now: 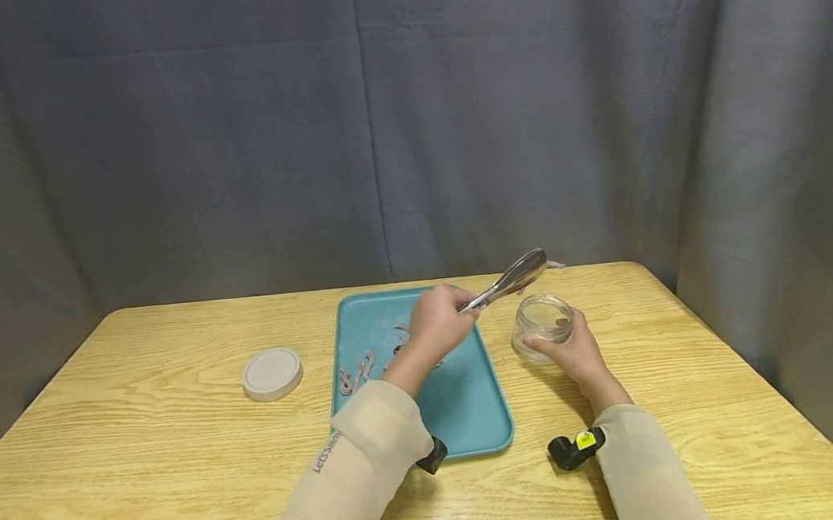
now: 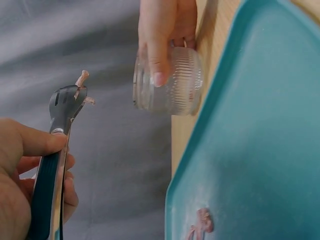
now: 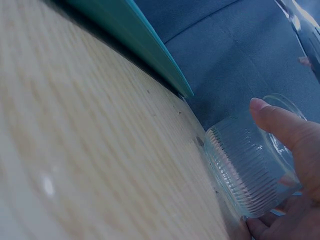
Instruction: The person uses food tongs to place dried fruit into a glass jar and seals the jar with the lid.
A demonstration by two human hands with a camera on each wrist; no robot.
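My left hand point(image 1: 435, 323) grips a pair of metal tongs point(image 1: 515, 276), raised above the far right side of the teal tray point(image 1: 463, 406). A small pinkish strip point(image 2: 82, 78) sticks out from the tips of the tongs in the left wrist view; its kind is unclear. My right hand point(image 1: 577, 353) holds a ribbed clear glass jar point(image 3: 240, 160) by its side, thumb near the rim, just right of the tray. The jar's mouth is uncovered, and whether anything lies inside is hard to tell. More pinkish strips point(image 1: 355, 375) lie on the tray, some hidden behind my left arm.
A round whitish lid point(image 1: 272, 373) lies on the wooden table point(image 1: 146, 440), left of the tray. Behind the table's far edge hangs a grey curtain point(image 1: 234, 144). Black wrist cameras point(image 1: 577, 448) sit by both sleeves.
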